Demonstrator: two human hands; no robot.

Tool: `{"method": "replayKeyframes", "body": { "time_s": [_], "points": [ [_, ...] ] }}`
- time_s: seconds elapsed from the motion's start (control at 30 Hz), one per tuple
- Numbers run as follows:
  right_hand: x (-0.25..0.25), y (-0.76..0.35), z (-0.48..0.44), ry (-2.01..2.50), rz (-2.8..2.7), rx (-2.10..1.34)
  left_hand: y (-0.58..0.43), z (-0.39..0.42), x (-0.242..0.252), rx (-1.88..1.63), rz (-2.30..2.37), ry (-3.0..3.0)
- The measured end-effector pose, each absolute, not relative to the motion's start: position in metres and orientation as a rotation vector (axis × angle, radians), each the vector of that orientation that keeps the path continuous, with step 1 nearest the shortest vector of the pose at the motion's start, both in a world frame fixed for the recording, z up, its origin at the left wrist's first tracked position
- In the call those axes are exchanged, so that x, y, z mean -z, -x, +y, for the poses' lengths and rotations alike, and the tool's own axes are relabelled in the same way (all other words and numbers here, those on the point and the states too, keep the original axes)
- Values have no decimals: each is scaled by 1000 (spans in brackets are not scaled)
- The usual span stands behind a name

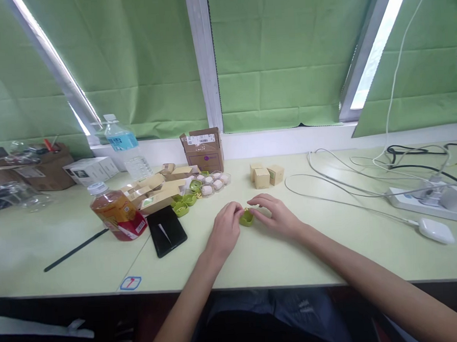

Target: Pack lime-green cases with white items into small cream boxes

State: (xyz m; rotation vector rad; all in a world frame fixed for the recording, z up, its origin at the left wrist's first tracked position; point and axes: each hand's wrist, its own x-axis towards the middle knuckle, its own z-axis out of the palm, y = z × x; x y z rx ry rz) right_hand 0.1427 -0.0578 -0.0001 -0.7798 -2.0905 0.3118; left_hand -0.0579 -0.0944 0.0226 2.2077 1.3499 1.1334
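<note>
A small green case with a bit of yellow strap at its top lies on the table between my hands. My left hand is closed, thumb and forefinger pinched at the case's upper left edge. My right hand comes from the other side, with thumb and fingers apart; the thumb reaches the case's right side and the forefinger extends above it. Beyond my left hand lie several similar green cases and a clear plastic tray of white round pieces. Three small cardboard boxes stand behind my right hand.
Left of me are a black phone, a juice bottle, a water bottle and opened cardboard boxes. A brown carton stands at the back. Cables, a power strip and a white charger lie right.
</note>
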Motion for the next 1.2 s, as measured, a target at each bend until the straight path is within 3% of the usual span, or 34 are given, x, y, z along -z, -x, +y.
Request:
{"method": "replayKeyframes", "body": {
  "time_s": [0.6, 1.2],
  "points": [
    [-12, -137, -63, 751, -1735, -1132, 58, -94, -21, -1202, 1153, -2327],
    [-13, -143, -62, 740, -1749, -1125, 58, -94, -23, -1190, 1201, -2315]
  ]
}}
